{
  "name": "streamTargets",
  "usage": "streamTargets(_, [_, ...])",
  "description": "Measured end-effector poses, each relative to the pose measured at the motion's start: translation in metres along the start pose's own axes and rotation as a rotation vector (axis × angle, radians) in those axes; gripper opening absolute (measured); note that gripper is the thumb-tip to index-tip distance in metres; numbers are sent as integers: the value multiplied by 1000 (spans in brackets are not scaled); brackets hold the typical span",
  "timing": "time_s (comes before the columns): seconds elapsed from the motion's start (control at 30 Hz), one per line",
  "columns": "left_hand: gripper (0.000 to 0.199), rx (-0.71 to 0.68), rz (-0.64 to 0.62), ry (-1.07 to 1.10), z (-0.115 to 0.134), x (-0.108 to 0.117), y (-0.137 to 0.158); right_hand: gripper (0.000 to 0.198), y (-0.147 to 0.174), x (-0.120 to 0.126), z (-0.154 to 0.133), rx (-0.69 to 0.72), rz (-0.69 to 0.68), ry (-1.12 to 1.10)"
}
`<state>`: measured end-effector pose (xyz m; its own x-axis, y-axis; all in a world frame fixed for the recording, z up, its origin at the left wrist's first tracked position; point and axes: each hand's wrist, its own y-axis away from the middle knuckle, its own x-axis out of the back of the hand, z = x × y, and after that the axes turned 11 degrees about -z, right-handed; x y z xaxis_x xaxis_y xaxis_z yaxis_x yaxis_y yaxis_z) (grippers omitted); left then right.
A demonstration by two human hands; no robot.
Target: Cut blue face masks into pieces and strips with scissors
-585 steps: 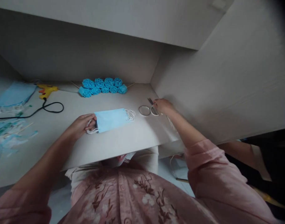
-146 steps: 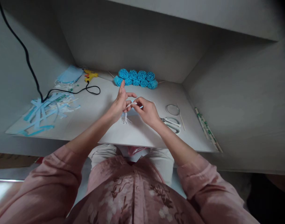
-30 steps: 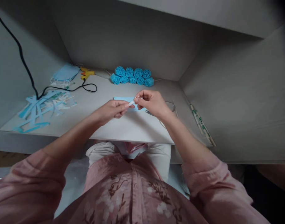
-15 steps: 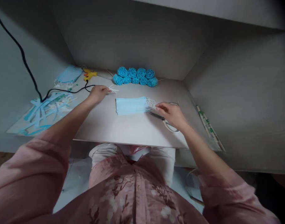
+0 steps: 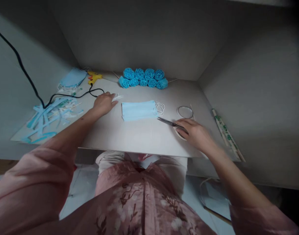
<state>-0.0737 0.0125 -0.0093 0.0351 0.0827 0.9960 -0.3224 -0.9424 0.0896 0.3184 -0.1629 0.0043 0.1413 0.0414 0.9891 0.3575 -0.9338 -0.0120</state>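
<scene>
A light blue face mask [image 5: 138, 110] lies flat mid-table, its white ear loops [image 5: 160, 108] bunched at the right end. My right hand [image 5: 194, 130] is closed around the handles of the scissors [image 5: 167, 122], which still rest on the table with the blades pointing left at the mask. My left hand [image 5: 104, 103] is at the left of the mask, thumb and fingers apart. Just past its fingertips is a small bunch of white elastic pieces [image 5: 118, 97] on the table. A clear ring, perhaps a tape roll [image 5: 185, 112], lies beyond the right hand.
Several blue crepe-like roses [image 5: 144, 78] are stacked at the back. A yellow glue gun [image 5: 93, 77] with a black cord [image 5: 24, 67] lies back left, beside stacked masks [image 5: 73, 77]. Blue and white scraps [image 5: 41, 119] cover the left corner. Green-patterned sticks [image 5: 225, 133] lie along the right edge.
My right hand has left the ear loops and moved right onto the scissors. My left hand's fingers have parted, and the elastic pieces it pinched are now on the table.
</scene>
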Motion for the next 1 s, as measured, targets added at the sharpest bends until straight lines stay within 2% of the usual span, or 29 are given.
streamTargets(0.07, [57,8,28,19,1,6,5,35,-2,2,-1,21,9,-21])
streamTargets(0.17, [61,22,208,58,13,18,17,34,-4,1,-3,57,30,-65])
streamTargets(0.27, [50,-131,292,105,42,27,33,33,-7,-1,-4,78,40,-99])
streamTargets(0.4, [34,-465,186,82,93,22,47,33,-15,-3,-6,113,61,-135])
streamTargets(0.47, [32,-547,146,19,112,14,48,33,-22,-2,-7,132,85,-151])
streamTargets(0.53, [30,-554,118,-49,123,6,45,32,-31,0,-8,135,103,-166])
streamTargets(0.67, [23,-483,90,-110,128,-1,34,36,-61,8,-9,79,102,-181])
streamTargets(0.77, [23,-486,80,-120,125,1,32,41,-91,15,-9,-14,60,-200])
streamTargets(0.87, [22,-505,83,-104,115,1,34,45,-121,20,-9,-101,-61,-226])
streamTargets(1.0, [25,-529,98,-13,99,-6,38,43,-151,20,-11,-135,-241,-158])
